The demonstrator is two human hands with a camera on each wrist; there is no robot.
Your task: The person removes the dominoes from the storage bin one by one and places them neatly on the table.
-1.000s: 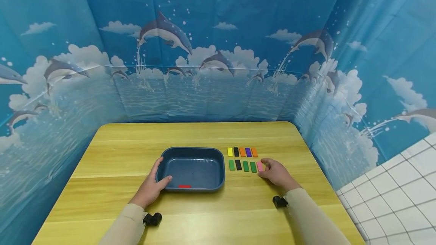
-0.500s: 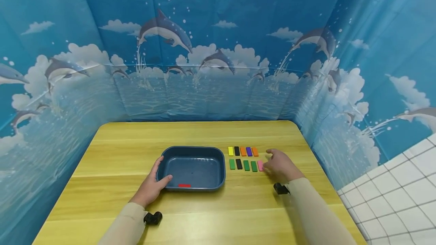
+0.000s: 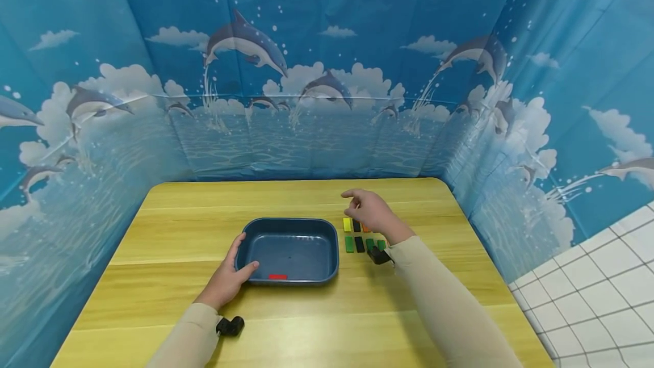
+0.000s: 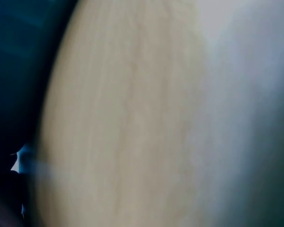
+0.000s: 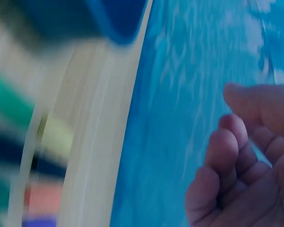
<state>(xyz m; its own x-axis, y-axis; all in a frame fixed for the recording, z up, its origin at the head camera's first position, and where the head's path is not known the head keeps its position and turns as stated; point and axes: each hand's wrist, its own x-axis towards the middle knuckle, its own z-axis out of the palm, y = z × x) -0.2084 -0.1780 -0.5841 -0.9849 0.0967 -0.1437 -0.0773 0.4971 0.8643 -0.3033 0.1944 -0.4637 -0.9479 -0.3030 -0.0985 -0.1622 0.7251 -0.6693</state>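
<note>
My left hand (image 3: 226, 278) holds the left side of a dark blue plastic tray (image 3: 296, 249), thumb over the rim and fingers along the outside. Inside the tray, a flat red block (image 3: 278, 276) lies against the front wall. My right hand (image 3: 374, 212) is over the far row of coloured blocks, its fingers loosely bent and nothing between them. A yellow block (image 3: 347, 224) and a black block (image 3: 356, 225) show beside it; others are hidden under the hand and wrist. Closer to me lies a row with a green block (image 3: 349, 244). The right wrist view shows curled fingers (image 5: 221, 151).
The wooden table (image 3: 286, 328) carries the tray and blocks. Behind it hangs a blue dolphin-print curtain (image 3: 306, 129), and white tiles (image 3: 603, 294) show at the right. The left wrist view is blurred, with the tray's dark side (image 4: 19, 71) at its left.
My right hand has left the pink block at the near row's right end and moved left and away, over the far row. My left hand has stayed on the tray.
</note>
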